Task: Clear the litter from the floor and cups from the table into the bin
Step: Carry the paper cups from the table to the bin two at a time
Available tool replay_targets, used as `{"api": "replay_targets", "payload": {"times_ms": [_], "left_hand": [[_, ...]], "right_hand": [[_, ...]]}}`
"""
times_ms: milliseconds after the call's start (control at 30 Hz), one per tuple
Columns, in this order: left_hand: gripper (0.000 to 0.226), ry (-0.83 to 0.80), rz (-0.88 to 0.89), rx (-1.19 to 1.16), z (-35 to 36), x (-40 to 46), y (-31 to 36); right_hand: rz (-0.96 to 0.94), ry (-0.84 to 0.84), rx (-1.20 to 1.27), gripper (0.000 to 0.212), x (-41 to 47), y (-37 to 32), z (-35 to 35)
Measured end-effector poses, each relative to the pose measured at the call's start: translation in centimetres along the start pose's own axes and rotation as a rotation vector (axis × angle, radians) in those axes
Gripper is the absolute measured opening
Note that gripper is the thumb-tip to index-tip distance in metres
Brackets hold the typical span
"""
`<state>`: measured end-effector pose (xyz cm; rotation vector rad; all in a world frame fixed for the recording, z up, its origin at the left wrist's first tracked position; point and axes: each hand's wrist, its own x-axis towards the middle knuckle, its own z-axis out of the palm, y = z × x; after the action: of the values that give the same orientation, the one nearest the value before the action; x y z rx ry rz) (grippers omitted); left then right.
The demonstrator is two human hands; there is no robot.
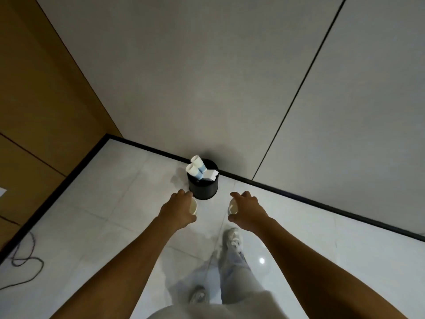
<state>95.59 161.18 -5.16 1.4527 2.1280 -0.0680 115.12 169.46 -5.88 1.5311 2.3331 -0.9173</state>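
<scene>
A small black bin stands on the floor against the wall. Two white-and-blue paper cups and a piece of white paper stick out of its top. My left hand grips a paper cup, mouth turned toward me, just left of and in front of the bin. My right hand grips another paper cup, just right of and in front of the bin. Both hands are held out over the floor.
A pale tiled floor meets grey wall panels with a black skirting. A wooden panel wall runs on the left. A dark cable loops on the floor at the lower left. My legs and white shoes are below.
</scene>
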Motion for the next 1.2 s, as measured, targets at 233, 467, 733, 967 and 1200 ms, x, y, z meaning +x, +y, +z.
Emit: {"api": "replay_targets", "payload": {"times_ms": [233, 467, 733, 967, 1200], "left_hand": [[0.069, -0.016, -0.157, -0.113, -3.7, 11.1, 1.2], [0.067, 0.007, -0.372, -0.254, -5.1, 17.3, -1.7], [0.068, 0.026, -0.469, -0.344, -6.7, 25.1, -7.1], [0.073, 0.096, -0.556, -0.451, -7.2, 32.6, -9.7], [0.07, 0.176, -0.706, -0.581, -1.3, 41.7, -11.9]], "right_hand": [[-0.092, -0.076, -0.086, 0.072, 14.1, -0.1, -6.9], [-0.195, -0.144, -0.189, 0.071, 25.8, -3.1, -10.6], [-0.278, -0.246, -0.28, 0.067, 36.6, -8.7, -10.6], [-0.324, -0.282, -0.318, 0.062, 45.9, -11.3, -9.7], [-0.371, -0.334, -0.364, 0.065, 56.6, -9.8, -2.9]]}}
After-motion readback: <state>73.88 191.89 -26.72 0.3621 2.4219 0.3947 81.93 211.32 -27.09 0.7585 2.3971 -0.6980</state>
